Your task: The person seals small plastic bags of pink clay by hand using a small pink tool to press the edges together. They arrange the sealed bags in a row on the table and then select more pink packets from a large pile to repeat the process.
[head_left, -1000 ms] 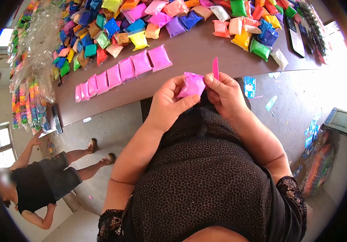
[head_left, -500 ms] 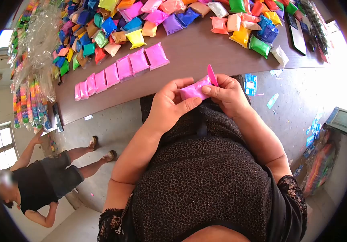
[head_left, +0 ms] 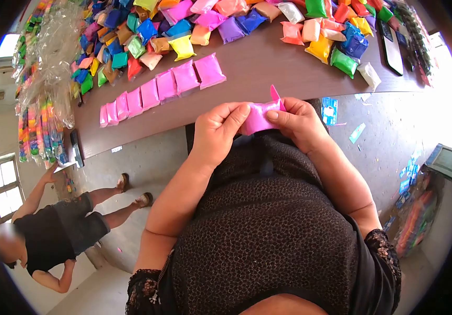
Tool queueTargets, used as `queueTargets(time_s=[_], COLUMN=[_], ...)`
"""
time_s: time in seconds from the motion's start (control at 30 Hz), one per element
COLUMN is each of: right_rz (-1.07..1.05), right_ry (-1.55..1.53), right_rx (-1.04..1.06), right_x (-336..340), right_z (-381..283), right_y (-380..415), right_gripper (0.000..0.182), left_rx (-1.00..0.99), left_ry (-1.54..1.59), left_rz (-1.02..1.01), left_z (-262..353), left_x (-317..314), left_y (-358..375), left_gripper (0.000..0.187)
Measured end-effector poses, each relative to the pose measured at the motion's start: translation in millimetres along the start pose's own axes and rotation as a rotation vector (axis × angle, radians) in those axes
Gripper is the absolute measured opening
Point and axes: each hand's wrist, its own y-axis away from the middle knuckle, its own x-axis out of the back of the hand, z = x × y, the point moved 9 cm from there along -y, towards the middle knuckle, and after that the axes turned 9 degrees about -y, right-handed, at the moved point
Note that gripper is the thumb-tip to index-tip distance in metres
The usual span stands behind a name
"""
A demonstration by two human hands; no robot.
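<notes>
Pink packet [head_left: 257,116] pinched between left hand [head_left: 216,131] and right hand [head_left: 300,125]

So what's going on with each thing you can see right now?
Pink packet: pinched at both ends, off the table.
Left hand: gripping packet.
Right hand: gripping packet and pink stick.
Row of pink packets: flat on table.
Mixed coloured packets: heaped loosely.
Other person: standing nearby.
</notes>
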Motion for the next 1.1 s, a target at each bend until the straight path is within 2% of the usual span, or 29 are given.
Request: queueTargets(time_s=[0.07,0.13,0.17,0.23,0.4,0.47,0.5,0.6,0.67,0.73,0.8,0.87,0.93,0.97,1.03,1.1], right_rz=[0.011,0.019,0.027,0.013,0.024,-0.101,-0.1,-0.024,-0.01,-0.02,-0.029,-0.063,-0.074,-0.076,-0.079,-0.054], right_ry=[0.023,0.036,0.047,0.049,-0.041,0.082,0.084,0.018,-0.152,-0.1,-0.049,0.0,0.114,0.132,0.153,-0.025], right_rx=[-0.09,-0.089,-0.088,-0.044,0.054,0.037,0.038,0.009,-0.035,-0.02,-0.006,0.139,0.094,0.047,0.006,0.013], right_x=[-1.6,-2.4,-1.9,3.4,-8.4,-11.9,-10.6,-2.3,-1.8,-5.3,-8.6,-14.0,-12.5,-11.7,-10.0,-6.3], right_z=[0.0,-2.9,-3.9,4.8,-4.1,0.7,2.2,4.4,7.5,8.2,6.3,-12.4,-19.3,-17.1,-14.2,-9.1], right_y=[2.3,1.2,0.7,-5.8,-2.8,-4.6,-4.8,-5.6,-3.5,0.7,1.3,3.2,3.9,3.6,3.4,3.9], right_gripper=[0.031,0.03,0.03,0.029,0.032,0.034,0.034,0.033,0.032,0.031,0.03,0.032,0.034,0.032,0.031,0.028], left_rx=[0.066,0.287,0.286,0.092,0.114,0.099,0.072,0.035,0.03,0.141,0.133,0.127,0.022,0.022,-0.132,-0.103], left_ry=[0.047,0.389,0.39,0.156,0.15,0.158,0.209,0.31,0.357,0.249,0.168,0.089,-0.095,-0.093,-0.058,0.002], left_rz=[-0.03,-0.064,-0.065,-0.197,-0.183,-0.184,-0.133,-0.038,0.005,-0.079,-0.08,-0.084,-0.102,-0.105,-0.027,-0.057], left_z=[1.3,-3.6,-9.2,-4.4,-9.8,-8.7,-4.4,3.1,-0.8,-18.9,-20.8,-19.4,-9.4,-9.3,5.9,1.5], left_x=[-1.5,-11.2,-11.6,-19.9,-19.8,-22.5,-20.3,-20.4,-15.7,-15.5,-11.4,-9.9,-11.7,-14.7,-13.8,-16.5], left_y=[-0.5,1.3,0.6,-2.2,1.0,3.1,2.5,2.2,2.6,4.9,6.3,7.3,5.9,6.0,4.1,3.4], left_gripper=[0.024,0.027,0.027,0.031,0.032,0.033,0.034,0.033,0.031,0.025,0.023,0.023,0.024,0.024,0.026,0.026])
